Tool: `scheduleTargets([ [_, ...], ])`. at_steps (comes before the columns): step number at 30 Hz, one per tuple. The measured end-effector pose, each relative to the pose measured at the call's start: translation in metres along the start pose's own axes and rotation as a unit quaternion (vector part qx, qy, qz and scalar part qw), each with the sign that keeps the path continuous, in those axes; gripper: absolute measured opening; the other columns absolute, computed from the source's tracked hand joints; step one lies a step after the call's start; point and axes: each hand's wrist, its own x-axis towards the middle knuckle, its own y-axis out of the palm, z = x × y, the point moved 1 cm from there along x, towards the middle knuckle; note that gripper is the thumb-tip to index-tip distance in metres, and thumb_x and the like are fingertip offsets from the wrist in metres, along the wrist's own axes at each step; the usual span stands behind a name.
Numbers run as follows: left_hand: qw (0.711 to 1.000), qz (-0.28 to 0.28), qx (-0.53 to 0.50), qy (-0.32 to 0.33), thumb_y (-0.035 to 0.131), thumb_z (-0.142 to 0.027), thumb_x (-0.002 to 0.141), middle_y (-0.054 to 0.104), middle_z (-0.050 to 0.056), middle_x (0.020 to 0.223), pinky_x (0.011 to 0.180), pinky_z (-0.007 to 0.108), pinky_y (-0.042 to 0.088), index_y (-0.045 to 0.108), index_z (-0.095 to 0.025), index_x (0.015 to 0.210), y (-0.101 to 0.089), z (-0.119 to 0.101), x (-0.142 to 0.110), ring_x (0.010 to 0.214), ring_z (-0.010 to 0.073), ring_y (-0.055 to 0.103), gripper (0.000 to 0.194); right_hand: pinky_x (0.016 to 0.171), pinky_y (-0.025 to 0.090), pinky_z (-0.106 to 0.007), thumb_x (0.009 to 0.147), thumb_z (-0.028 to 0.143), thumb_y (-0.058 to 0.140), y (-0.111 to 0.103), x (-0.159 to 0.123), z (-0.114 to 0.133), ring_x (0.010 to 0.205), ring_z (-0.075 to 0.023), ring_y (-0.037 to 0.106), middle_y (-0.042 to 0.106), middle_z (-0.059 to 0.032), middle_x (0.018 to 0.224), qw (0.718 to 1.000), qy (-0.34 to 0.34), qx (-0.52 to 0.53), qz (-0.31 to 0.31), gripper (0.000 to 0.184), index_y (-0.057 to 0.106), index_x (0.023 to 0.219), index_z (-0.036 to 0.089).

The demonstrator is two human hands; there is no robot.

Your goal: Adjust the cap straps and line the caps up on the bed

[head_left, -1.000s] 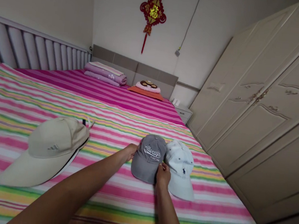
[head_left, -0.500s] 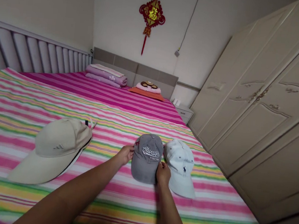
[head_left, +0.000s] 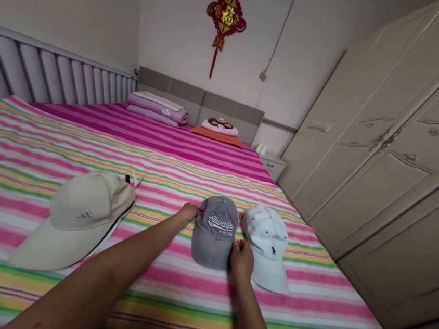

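Observation:
A grey baseball cap [head_left: 213,247] with white lettering lies on the striped bedspread, its brim towards me. My left hand [head_left: 188,212] is closed at the cap's left side, fingertips pinching the edge of its crown. At the right, where crown meets brim, my right hand [head_left: 241,260] has its fingers curled against the edge; the exact grip is partly hidden. Close beside that hand rests a pale blue cap [head_left: 266,248] with a small dark logo. Farther left, apart from both hands, sits a beige long-brimmed cap [head_left: 77,207], tilted on its side.
The striped bedspread [head_left: 175,290] covers the near part of the bed. A folded purple quilt [head_left: 156,110] and a pink folded item [head_left: 219,127] lie by the headboard [head_left: 232,114]. A slatted rail [head_left: 71,78] runs along the left; a wardrobe [head_left: 368,164] stands at right.
My left hand has moved slightly up and away along the grey cap's side. My right hand has shifted slightly right. The grey cap has barely moved; the view tilts a little.

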Motion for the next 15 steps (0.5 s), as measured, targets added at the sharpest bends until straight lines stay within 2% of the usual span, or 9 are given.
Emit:
scheduleTargets([
  [3,1.000,-0.016,0.002,-0.004,0.051,-0.026,0.083,0.061,0.002,0.080,0.062,0.026,0.048,0.058,-0.011,0.087,-0.005,-0.006,0.008,0.067,0.0098,0.057,0.017,0.078,0.041,-0.039,0.082,0.030,0.041,-0.004,-0.026,0.003,0.093,-0.0288,0.055,0.060,-0.0192,0.099,0.999,-0.038,-0.005,-0.028,0.036,0.056,0.105,0.007],
  [6,0.999,-0.029,-0.019,-0.011,0.050,-0.030,0.084,0.059,0.004,0.091,0.065,0.029,0.050,0.055,-0.012,0.098,-0.007,-0.011,0.017,0.075,0.0119,0.057,0.023,0.089,0.035,-0.040,0.080,0.038,0.043,-0.001,-0.056,0.006,0.107,-0.0302,0.047,0.055,-0.0204,0.113,0.994,-0.098,-0.010,-0.043,0.046,0.051,0.113,0.006],
  [8,0.999,-0.020,-0.039,-0.025,0.049,-0.031,0.084,0.058,0.006,0.096,0.067,0.031,0.050,0.054,-0.012,0.103,-0.006,-0.013,0.023,0.078,0.0132,0.057,0.026,0.091,0.034,-0.042,0.077,0.040,0.049,0.004,-0.071,0.006,0.112,-0.0317,0.044,0.050,-0.0216,0.120,0.986,-0.153,-0.033,-0.054,0.052,0.048,0.117,0.006],
  [11,0.996,0.018,-0.062,-0.062,0.049,-0.030,0.084,0.058,0.006,0.096,0.067,0.031,0.050,0.054,-0.012,0.103,-0.003,-0.015,0.030,0.079,0.0133,0.058,0.026,0.088,0.037,-0.044,0.073,0.039,0.056,0.013,-0.081,0.002,0.112,-0.0339,0.044,0.047,-0.0234,0.124,0.970,-0.217,-0.085,-0.064,0.058,0.046,0.119,0.006],
  [15,0.990,0.060,-0.069,-0.110,0.048,-0.029,0.085,0.060,0.004,0.086,0.065,0.030,0.050,0.056,-0.011,0.096,0.003,-0.011,0.037,0.072,0.0119,0.058,0.023,0.085,0.039,-0.045,0.072,0.035,0.058,0.021,-0.081,-0.003,0.110,-0.0347,0.046,0.047,-0.0252,0.123,0.963,-0.230,-0.118,-0.076,0.057,0.046,0.119,0.005],
])
